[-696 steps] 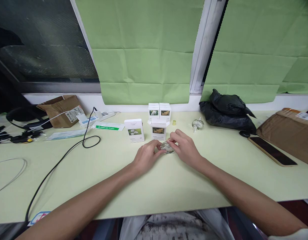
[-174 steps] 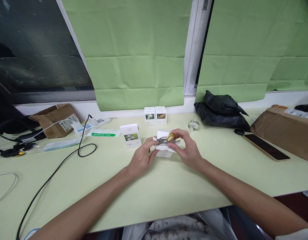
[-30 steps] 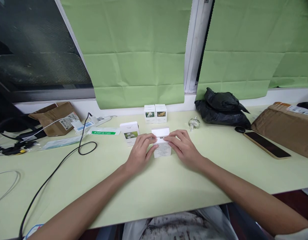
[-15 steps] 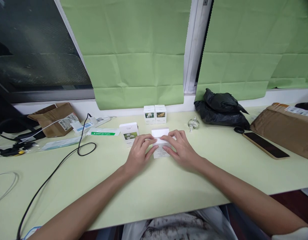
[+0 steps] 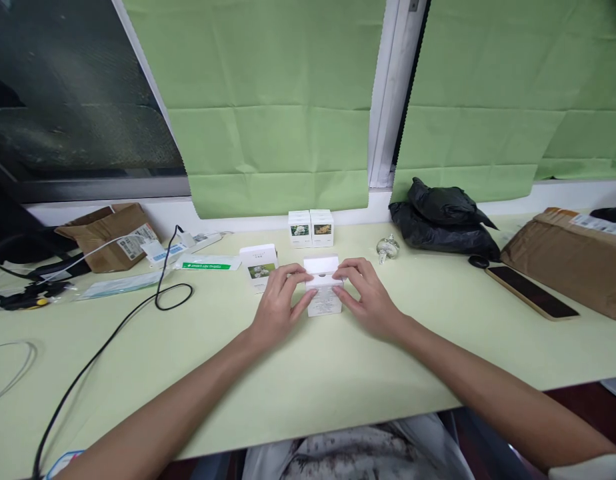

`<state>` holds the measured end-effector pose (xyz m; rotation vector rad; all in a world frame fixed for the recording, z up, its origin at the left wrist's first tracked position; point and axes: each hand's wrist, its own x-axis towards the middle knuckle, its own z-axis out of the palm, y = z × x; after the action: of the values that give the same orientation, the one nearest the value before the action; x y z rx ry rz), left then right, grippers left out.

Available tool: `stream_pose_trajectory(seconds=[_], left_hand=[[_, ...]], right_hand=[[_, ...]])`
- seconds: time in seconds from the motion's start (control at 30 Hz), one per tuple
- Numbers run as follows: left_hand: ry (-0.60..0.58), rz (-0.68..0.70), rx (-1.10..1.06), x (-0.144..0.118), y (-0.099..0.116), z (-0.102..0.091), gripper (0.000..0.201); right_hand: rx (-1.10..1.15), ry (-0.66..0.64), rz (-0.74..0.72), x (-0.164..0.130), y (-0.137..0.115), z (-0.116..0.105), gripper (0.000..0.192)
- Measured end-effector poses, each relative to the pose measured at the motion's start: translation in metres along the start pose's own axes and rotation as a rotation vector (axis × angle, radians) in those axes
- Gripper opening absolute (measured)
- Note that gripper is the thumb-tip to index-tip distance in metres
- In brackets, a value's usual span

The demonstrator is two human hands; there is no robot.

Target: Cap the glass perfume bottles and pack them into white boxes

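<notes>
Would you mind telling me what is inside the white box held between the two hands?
The white box has its top flap raised, with something small and dark just showing at the opening. The walls and both hands hide the rest.

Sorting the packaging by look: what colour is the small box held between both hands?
White, with small dark print on its front; the small box shows best in the head view.

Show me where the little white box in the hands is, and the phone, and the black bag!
white box (image 5: pixel 324 301), head view, on its front face.
phone (image 5: pixel 527 294), head view, middle of its dark screen.
black bag (image 5: pixel 445 213), head view, on its crumpled middle.
</notes>
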<state>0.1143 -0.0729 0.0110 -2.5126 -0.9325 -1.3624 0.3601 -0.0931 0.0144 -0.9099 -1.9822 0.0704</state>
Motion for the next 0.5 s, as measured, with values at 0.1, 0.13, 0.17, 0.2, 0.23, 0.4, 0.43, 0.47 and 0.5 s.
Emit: stream_pose_trajectory(seconds=[0.1,0.13,0.17,0.2,0.23,0.4,0.43,0.47,0.5], left_hand=[[0.006,-0.062,-0.058,-0.0012,0.0009,0.0008,0.027],[0.007,-0.093,-0.078,-0.0018,0.0013,0.0013,0.025],[0.005,-0.127,-0.097,-0.0024,0.0017,0.002,0.025],[0.009,-0.161,-0.117,-0.0031,0.0022,0.0029,0.028],[0.022,-0.196,-0.143,-0.0037,0.0026,0.0039,0.033],[0.143,-0.288,-0.286,-0.0051,0.0033,0.0072,0.055],[0.13,-0.291,-0.288,-0.0049,0.0034,0.0069,0.05],[0.107,-0.289,-0.283,-0.0045,0.0037,0.0064,0.043],[0.079,-0.284,-0.276,-0.004,0.004,0.0057,0.037]], right_hand=[[0.022,-0.002,0.022,-0.0012,0.0001,-0.0005,0.017],[0.033,0.001,0.029,-0.0015,-0.0001,-0.0005,0.017],[0.044,0.006,0.034,-0.0017,-0.0003,-0.0004,0.017],[0.053,0.012,0.037,-0.0018,-0.0004,-0.0002,0.016],[0.059,0.016,0.041,-0.0018,-0.0006,0.0,0.016],[0.061,0.019,0.044,-0.0019,-0.0014,0.0,0.016],[0.06,0.018,0.044,-0.002,-0.0016,-0.0001,0.016],[0.061,0.015,0.045,-0.0021,-0.0019,-0.0003,0.016],[0.062,0.012,0.049,-0.0023,-0.0022,-0.0004,0.016]])
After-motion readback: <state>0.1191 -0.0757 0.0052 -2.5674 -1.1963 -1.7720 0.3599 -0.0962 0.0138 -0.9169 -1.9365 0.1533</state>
